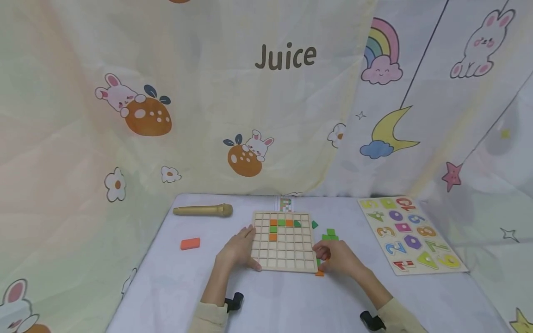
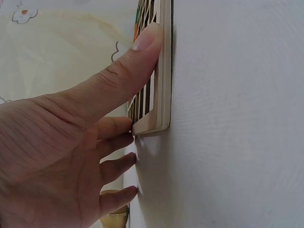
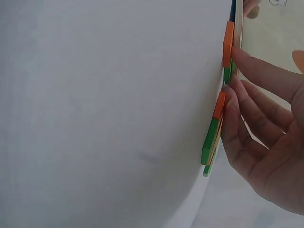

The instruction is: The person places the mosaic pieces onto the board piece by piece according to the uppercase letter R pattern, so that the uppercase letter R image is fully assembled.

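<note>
A wooden grid board [image 1: 284, 254] lies on the table with several orange and green tiles [image 1: 281, 223] set in its upper cells. My left hand [image 1: 238, 249] rests at the board's left side; the thumb [image 2: 147, 40] lies along its near edge, while the other fingers extend beside the corner. Beyond the right edge, my right hand [image 1: 339, 259] is low over loose tiles with bent fingers. An orange tile [image 3: 228, 45] is by its thumb, and more orange and green tiles [image 3: 211, 137] lie beneath the fingers. Whether it pinches one is hidden.
Loose green tiles [image 1: 330, 235] lie right of the board, and a small pattern card [image 1: 286, 204] behind it. A gold microphone [image 1: 203, 210] and an orange-red block [image 1: 190, 243] are on the left. A number puzzle board [image 1: 412, 236] lies at the right.
</note>
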### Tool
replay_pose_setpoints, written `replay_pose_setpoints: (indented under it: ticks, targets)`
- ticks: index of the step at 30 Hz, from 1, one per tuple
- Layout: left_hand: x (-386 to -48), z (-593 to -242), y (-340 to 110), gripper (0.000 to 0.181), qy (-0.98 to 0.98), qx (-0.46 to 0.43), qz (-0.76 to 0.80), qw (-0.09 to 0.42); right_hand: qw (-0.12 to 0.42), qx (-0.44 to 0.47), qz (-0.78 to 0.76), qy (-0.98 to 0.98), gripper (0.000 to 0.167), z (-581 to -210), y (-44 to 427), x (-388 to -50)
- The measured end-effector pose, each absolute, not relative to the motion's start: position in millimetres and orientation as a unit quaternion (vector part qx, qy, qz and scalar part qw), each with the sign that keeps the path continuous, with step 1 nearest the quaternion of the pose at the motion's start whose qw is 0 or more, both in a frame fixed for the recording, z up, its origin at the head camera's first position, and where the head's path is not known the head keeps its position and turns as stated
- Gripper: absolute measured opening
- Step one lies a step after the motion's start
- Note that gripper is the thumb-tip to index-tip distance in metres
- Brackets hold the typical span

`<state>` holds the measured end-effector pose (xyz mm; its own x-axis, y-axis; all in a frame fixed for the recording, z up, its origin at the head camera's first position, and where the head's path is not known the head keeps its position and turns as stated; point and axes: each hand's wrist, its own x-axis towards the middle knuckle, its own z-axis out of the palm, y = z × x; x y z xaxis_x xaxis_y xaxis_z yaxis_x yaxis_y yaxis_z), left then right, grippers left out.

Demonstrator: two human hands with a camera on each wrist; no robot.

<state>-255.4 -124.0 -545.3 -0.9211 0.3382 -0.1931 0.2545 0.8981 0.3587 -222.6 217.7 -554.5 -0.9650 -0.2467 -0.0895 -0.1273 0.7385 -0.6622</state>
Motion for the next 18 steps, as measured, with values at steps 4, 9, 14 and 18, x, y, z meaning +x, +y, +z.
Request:
replay_pose_setpoints:
  ticks: [4, 9, 14, 18]
  targets:
    - [-256.7, -546.6, -124.5, 0.134, 0.966, 0.158, 0.164, 0.124, 0.087, -0.086, -0.346, 0.93, 0.061, -553.9, 214.9, -221.0]
    - [-257.4, -547.0, -123.8, 0.135, 0.966, 0.154, 0.164, 0.125, 0.087, -0.067, -0.34, 0.934, 0.068, -550.3, 212.1, -216.2]
    - [-255.8, -545.3, -124.4, 0.132, 0.967, 0.15, 0.165, 0.125, 0.082, -0.065, -0.343, 0.933, 0.069, -548.6, 210.2, -211.2]
    - [-255.0, -544.1, -124.6, 0.131, 0.965, 0.152, 0.172, 0.125, 0.079, -0.075, -0.338, 0.935, 0.073, -547.4, 208.3, -209.6]
